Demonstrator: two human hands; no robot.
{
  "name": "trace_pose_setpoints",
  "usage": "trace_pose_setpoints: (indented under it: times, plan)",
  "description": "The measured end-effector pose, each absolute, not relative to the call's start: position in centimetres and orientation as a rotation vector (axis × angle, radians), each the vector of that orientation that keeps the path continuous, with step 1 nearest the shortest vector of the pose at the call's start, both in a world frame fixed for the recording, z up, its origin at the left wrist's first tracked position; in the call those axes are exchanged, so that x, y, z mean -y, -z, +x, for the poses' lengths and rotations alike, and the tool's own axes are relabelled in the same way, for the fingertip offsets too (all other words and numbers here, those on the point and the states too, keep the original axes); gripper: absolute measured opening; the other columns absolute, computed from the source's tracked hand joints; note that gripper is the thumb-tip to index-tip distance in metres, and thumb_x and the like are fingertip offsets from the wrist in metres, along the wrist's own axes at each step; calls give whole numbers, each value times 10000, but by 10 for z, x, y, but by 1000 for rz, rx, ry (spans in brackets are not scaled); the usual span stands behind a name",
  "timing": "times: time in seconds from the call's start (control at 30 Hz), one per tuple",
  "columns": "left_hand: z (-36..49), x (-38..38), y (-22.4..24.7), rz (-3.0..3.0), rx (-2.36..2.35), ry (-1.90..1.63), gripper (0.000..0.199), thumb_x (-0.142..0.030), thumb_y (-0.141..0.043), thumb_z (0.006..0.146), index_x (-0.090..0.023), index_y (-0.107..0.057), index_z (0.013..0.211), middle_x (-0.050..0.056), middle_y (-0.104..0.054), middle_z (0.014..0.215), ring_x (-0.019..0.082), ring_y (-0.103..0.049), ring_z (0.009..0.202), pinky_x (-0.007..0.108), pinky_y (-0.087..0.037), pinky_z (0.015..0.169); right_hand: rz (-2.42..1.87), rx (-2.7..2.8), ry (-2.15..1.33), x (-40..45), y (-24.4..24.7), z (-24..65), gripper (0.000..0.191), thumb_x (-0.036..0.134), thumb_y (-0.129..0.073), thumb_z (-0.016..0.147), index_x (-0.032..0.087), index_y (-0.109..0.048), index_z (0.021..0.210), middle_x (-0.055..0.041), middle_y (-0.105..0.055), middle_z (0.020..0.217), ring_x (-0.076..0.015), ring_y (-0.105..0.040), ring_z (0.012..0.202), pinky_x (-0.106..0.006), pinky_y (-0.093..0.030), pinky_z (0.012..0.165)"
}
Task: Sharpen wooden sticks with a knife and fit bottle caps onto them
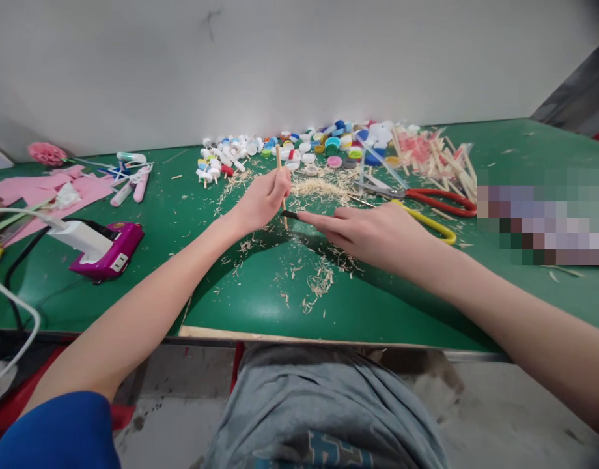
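Wooden stick (pixel 278 156) stands near-upright in left hand (pixel 267 195), fingers wrapped tightly around it, 2 ends exposed; right hand (pixel 365 229), index finger extended, grips dark blade (pixel 290 214) at lower end.

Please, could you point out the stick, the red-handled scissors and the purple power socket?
Stick (pixel 278 156): head view, on its upper part.
Red-handled scissors (pixel 417 193): head view, on the handle.
Purple power socket (pixel 128 234): head view, on its top face.
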State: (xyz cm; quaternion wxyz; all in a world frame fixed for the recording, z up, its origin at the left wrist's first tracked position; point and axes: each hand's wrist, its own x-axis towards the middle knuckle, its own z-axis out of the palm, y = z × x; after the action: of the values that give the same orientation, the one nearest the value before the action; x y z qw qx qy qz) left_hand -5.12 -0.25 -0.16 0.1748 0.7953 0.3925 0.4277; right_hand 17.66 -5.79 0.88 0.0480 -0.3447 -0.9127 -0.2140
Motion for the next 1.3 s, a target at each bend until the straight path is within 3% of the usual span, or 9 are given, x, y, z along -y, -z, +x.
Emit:
trace_pose_setpoints:
  times: [0.37,0.87,1.03,1.3]
  plan:
    - [-52,0,5,2204,-1084,-1229,513,-596,-241,976,-219,-400,666,-9,-407,607,117,-379,556,277,-334,535,-1061,2799,610,57,-8,177,483,352,-307,1014,406,-393,1486,10,-606,756,-86,-263,500,-272,-113,524]
    - [-51,1,3,2200,-1075,-1216,535,-654,-244,949,-225,-392,666,-2,-408,617,127,-378,577,292,-332,559,-1056,2790,567,58,-9,176,479,365,-271,1021,402,-416,1476,-7,-625,776,-87,-271,497,-285,-119,529]
    - [-51,1,3,2192,-1081,-1222,514,-616,-245,963,-226,-387,659,-3,-390,612,130,-373,575,288,-327,558,-997,2831,558,58,-7,176,472,353,-304,1011,387,-450,1459,-1,-614,738,-82,-203,479,-284,-103,517]
    - [-48,4,0,2153,-1085,-1241,598,-641,-190,962,-221,-404,595,-7,-391,525,125,-393,528,303,-340,545,-999,2636,665,51,-9,181,449,388,-290,1027,452,-437,1447,24,-552,694,-87,-209,503,-261,-104,500]
